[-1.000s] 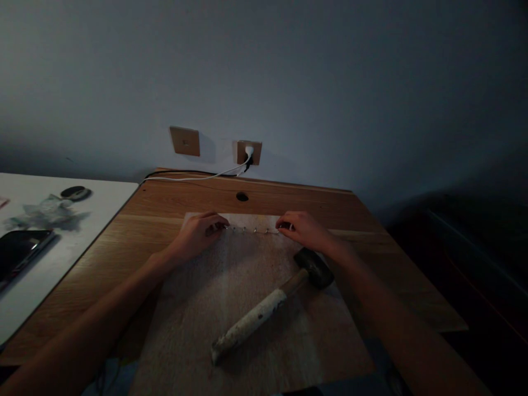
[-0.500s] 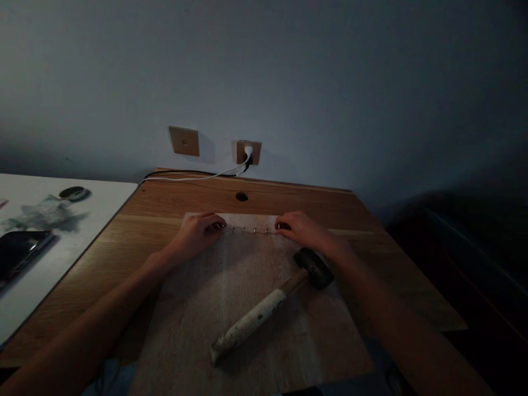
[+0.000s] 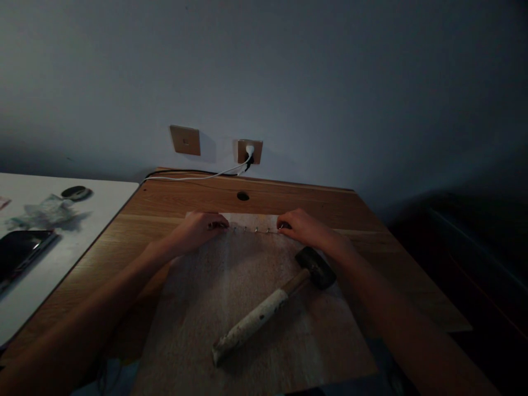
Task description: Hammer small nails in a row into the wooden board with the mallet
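Observation:
A pale wooden board (image 3: 231, 308) lies on a brown wooden desk (image 3: 165, 209). Near its far edge stands a short row of small nails (image 3: 253, 230). My left hand (image 3: 197, 231) rests on the board at the left end of the row, fingers curled and pinched at the end nail. My right hand (image 3: 303, 228) rests at the right end, fingers likewise pinched together. What either pinch holds is too small and dark to name. A hammer (image 3: 272, 305) with a black head and a white-stained handle lies on the board, just below my right wrist.
A white table (image 3: 61, 242) adjoins the desk on the left, carrying a dark phone (image 3: 18, 250), crumpled wrapping (image 3: 45, 212) and a small dark disc (image 3: 76, 192). On the wall are two wooden plates; a white plug and cable (image 3: 206, 176) run from one. The desk has a cable hole (image 3: 243, 196).
Both hands stay pinched at the ends of the nail row. My left forearm has shifted slightly rightward and up; the view has drifted a little. The hammer has not moved.

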The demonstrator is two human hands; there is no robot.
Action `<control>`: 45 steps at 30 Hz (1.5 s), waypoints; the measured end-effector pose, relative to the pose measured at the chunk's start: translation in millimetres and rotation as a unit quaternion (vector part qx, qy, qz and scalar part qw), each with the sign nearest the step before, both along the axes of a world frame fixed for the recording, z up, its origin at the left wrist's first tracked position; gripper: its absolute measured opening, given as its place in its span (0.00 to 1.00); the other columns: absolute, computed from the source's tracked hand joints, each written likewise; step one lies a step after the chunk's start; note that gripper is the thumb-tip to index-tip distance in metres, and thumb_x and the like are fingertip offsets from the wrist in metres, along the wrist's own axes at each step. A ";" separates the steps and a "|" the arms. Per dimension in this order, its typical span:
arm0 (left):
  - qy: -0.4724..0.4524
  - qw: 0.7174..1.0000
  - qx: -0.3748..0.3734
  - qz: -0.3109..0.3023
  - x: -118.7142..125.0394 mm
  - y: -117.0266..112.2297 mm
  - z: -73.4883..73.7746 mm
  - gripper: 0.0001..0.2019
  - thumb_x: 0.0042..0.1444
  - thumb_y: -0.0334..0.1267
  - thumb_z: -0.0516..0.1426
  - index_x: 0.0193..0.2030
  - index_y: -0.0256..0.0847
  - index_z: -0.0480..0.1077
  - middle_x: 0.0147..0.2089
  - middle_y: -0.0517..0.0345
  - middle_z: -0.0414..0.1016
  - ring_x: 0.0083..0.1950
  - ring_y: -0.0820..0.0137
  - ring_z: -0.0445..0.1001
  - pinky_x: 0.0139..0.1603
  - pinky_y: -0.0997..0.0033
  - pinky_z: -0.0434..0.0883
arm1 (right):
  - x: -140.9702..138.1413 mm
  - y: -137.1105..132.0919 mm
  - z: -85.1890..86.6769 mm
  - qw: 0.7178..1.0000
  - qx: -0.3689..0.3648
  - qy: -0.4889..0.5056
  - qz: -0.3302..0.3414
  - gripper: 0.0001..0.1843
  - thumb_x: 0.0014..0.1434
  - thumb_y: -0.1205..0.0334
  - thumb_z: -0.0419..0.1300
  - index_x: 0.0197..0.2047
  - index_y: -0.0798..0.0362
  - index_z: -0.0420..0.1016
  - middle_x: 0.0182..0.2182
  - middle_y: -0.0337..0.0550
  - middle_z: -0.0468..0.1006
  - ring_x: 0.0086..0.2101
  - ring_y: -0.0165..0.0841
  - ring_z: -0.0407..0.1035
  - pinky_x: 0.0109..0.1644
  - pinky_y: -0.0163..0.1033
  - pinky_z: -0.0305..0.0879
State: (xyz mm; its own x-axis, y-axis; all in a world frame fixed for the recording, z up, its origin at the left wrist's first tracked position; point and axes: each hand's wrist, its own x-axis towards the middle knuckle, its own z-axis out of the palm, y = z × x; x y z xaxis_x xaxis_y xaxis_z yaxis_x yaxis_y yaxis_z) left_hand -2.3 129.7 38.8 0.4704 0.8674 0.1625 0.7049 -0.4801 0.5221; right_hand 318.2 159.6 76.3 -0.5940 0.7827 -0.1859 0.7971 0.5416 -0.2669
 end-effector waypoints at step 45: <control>-0.018 0.999 -0.025 0.013 31.5 3.3 22.7 0.06 0.55 0.29 0.59 0.36 0.41 0.77 0.32 0.61 0.81 0.32 0.71 0.77 0.36 0.76 0.70 | -25.9 -15.5 2.7 0.997 0.036 0.063 -0.036 0.10 0.66 0.68 0.62 0.44 0.53 0.85 0.43 0.47 0.86 0.44 0.37 0.79 0.48 0.35 0.67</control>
